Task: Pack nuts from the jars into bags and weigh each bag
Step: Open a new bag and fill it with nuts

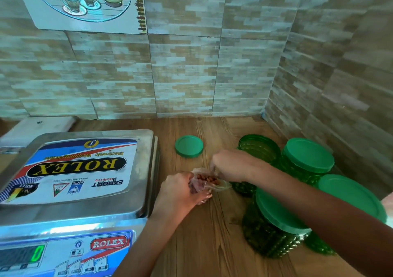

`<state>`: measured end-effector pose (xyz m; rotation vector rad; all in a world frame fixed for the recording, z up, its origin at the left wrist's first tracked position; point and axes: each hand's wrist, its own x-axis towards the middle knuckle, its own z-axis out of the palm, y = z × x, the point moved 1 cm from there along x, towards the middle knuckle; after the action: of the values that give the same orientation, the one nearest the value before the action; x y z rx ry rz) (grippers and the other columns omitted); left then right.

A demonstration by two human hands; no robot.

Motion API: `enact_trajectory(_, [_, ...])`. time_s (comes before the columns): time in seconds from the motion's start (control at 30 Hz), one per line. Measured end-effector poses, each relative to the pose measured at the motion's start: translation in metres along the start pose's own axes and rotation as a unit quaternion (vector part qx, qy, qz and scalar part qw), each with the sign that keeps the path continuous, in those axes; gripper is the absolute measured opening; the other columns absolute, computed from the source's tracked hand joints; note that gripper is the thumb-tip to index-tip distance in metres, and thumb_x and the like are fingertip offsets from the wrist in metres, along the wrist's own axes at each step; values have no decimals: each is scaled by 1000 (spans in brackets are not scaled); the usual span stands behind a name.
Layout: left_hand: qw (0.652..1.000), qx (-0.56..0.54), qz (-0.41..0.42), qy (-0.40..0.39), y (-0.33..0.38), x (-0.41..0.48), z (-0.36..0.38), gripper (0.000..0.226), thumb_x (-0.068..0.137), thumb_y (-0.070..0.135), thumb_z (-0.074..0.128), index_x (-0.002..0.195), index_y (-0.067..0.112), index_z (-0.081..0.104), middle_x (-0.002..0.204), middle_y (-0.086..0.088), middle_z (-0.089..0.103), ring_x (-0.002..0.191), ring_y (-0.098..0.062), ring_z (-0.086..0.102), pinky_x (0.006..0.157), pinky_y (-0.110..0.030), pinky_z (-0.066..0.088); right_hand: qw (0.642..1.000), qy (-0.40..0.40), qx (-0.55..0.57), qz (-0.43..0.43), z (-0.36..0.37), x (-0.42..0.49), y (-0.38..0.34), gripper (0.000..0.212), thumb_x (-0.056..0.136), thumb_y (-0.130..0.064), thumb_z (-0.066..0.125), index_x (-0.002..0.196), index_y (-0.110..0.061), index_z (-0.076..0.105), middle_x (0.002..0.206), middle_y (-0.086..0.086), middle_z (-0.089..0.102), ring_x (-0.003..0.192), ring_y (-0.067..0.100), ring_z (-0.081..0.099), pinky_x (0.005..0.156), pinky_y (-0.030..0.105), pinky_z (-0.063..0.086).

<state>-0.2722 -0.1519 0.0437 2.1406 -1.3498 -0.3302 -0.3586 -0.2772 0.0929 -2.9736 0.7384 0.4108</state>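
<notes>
A small clear plastic bag with reddish-brown nuts in it lies low over the wooden counter. My left hand grips the bag's left edge. My right hand reaches down over the bag's mouth, its fingertips curled at the nuts. Just behind my right hand stands an open green jar; its loose green lid lies flat on the counter further left. The electronic scale sits to the left with nothing on its steel pan, and its display reads 0.
Three closed green jars with green lids stand to the right: one at the back, one in front, one at the far right. Tiled walls close the back and right. A white object lies behind the scale.
</notes>
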Motion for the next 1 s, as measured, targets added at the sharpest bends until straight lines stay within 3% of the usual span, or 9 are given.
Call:
enact_trajectory(0.2, [999,33,-7,36,-3,-9,-1,55,74,51,69,119,22,58,112,5,66,92,-3,61,72,-11,45,998,21,40,43,-2,11,-3,13,87,-16,60,92,-7,69,90,5,69,76,19,65,59,28,51])
enact_trajectory(0.37, [996,78,51,10,-2,-20,-4,33,78,44,68,108,29,65,128,12,50,104,-6,55,88,-21,48,988,77,115,62,-10,6,-7,9,85,-16,63,82,-10,70,76,3,68,59,13,61,47,19,44])
enact_trajectory(0.5, [995,78,55,10,-5,-34,-4,24,88,37,59,109,28,66,131,12,46,106,-7,54,93,-23,46,977,118,173,50,-22,-8,-13,15,85,-7,62,95,-15,71,94,-4,67,65,4,58,50,14,41])
enact_trajectory(0.57, [996,62,42,38,-12,-40,-13,22,87,32,61,107,25,67,123,9,54,99,-8,59,89,-23,48,972,129,187,60,-25,-15,-15,16,85,-6,60,90,-15,72,93,-5,68,62,2,59,49,13,44])
enact_trajectory(0.67, [996,30,55,71,-19,-46,-33,12,80,23,71,91,21,73,92,2,70,75,-14,66,72,-35,55,965,121,217,82,-30,-31,-15,15,85,-6,59,83,-13,72,80,-4,69,66,7,67,60,24,57])
enact_trajectory(0.73, [992,35,81,93,-17,-51,-47,10,74,20,76,84,20,74,77,3,71,65,-13,65,62,-35,56,964,122,220,84,-39,-51,-15,18,84,-5,58,79,-13,73,68,-12,63,63,1,64,55,17,50])
enact_trajectory(0.83, [983,13,137,125,-9,-61,-69,12,67,18,82,75,22,73,66,9,68,54,-4,60,51,-25,53,962,150,219,70,-47,-87,-20,17,82,-8,61,80,-20,74,62,-20,57,58,-4,57,51,8,38])
enact_trajectory(0.9, [987,8,130,97,-14,-62,-70,11,67,19,82,74,23,73,66,10,67,52,1,58,53,-22,51,967,121,211,70,-36,-99,-32,13,84,-13,62,83,-20,73,69,-14,64,64,1,62,58,15,49])
enact_trajectory(1.0, [995,7,97,7,-27,-66,-55,7,74,23,78,78,25,73,66,20,64,54,10,54,58,-4,40,984,72,137,86,-2,-100,-52,16,87,-23,57,86,-16,71,78,-2,68,70,11,64,68,30,56])
